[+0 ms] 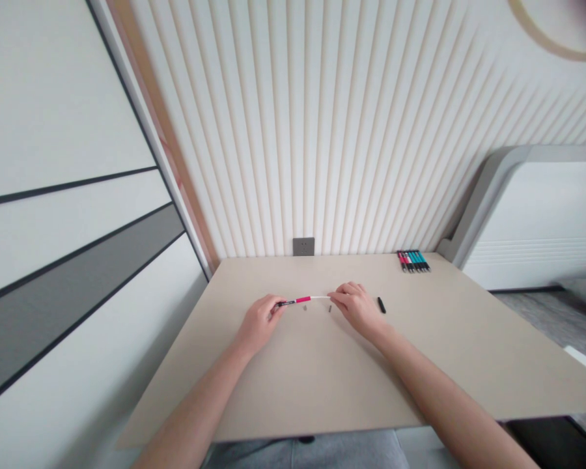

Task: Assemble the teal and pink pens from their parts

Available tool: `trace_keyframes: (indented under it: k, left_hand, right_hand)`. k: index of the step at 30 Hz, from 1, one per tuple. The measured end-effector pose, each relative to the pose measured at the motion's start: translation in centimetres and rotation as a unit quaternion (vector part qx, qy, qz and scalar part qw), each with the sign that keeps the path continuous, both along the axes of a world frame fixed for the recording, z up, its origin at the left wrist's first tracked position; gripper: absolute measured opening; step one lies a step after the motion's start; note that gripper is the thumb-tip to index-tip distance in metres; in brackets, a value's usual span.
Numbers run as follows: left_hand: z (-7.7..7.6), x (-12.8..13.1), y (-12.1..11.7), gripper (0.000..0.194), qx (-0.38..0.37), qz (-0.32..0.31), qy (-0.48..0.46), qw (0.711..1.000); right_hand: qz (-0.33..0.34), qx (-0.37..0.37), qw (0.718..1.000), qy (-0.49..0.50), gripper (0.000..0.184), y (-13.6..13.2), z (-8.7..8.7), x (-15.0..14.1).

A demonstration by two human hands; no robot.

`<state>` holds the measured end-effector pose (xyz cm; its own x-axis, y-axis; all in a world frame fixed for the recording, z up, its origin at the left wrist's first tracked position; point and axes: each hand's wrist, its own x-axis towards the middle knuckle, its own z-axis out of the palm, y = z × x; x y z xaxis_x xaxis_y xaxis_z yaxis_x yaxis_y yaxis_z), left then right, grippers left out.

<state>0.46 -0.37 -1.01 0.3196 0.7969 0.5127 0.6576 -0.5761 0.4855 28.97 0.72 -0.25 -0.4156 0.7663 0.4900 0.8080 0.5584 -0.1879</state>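
My left hand [262,320] pinches the black end of a pen barrel [303,299] with a pink-red front section, held level above the table. Opposite it, my right hand [354,305] has its fingers closed on the far end of a thin white pen refill [321,297]. The refill's near end meets the open tip of the barrel; how deep it sits inside is hidden. Below them on the table lie a small metallic piece [305,308] and a small dark grey part [330,309]. A black pen cap or tube [381,305] lies just right of my right hand.
The beige table [293,384] stands against a ribbed white wall. A row of several pens [413,261], red, black and teal, lies at its back right corner. A grey wall socket [303,246] sits above the back edge. A white cabinet is on the left, a bed on the right.
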Motion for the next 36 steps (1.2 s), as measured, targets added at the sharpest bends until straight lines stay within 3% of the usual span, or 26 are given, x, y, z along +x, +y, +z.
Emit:
trace_keyframes:
  k: [8, 17, 23, 29, 36]
  left_hand:
    - [-0.2, 0.0, 0.1, 0.011, -0.013, -0.016, 0.014, 1.000]
    - [-0.7, 0.2, 0.2, 0.010, -0.042, -0.041, 0.052, 0.997]
    - [-0.2, 0.0, 0.1, 0.014, -0.040, -0.022, 0.034, 0.998]
    - [-0.2, -0.1, 0.1, 0.014, -0.040, -0.005, 0.018, 0.999]
    - [-0.3, -0.1, 0.1, 0.011, -0.032, -0.028, 0.023, 0.999]
  right_hand:
    - [0.011, 0.005, 1.000, -0.022, 0.017, -0.2, 0.2, -0.1]
    - [0.116, 0.045, 0.991, -0.059, 0.018, -1.1, 0.3, -1.6]
    - [0.095, 0.038, 0.995, -0.009, 0.030, -0.9, 0.3, -0.8]
    - [0.076, 0.024, 0.997, 0.001, 0.020, -0.4, 0.6, 0.1]
    - [0.106, 0.030, 0.994, 0.006, 0.025, -0.7, 0.4, -0.5]
